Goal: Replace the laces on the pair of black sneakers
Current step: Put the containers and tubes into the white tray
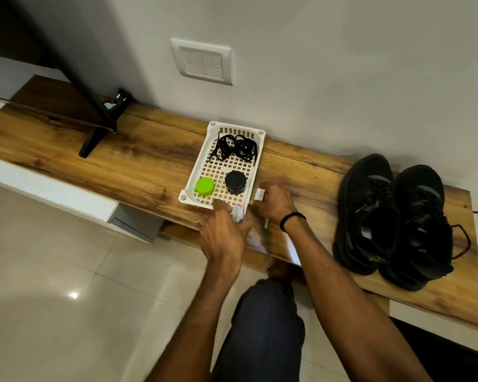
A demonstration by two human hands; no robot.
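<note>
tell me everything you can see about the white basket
The white basket is a shallow rectangular plastic tray with a grid bottom and slotted walls. It sits flat on the wooden shelf. Inside: tangled black laces at the far end, a green cap and black jar nearer. The left hand and right hand are at its near edge; contact unclear.

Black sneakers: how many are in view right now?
2. One sneaker stands near the right end of the wooden bench; the other sneaker sits close beside it, farther from the white basket. None seems hidden.
</note>
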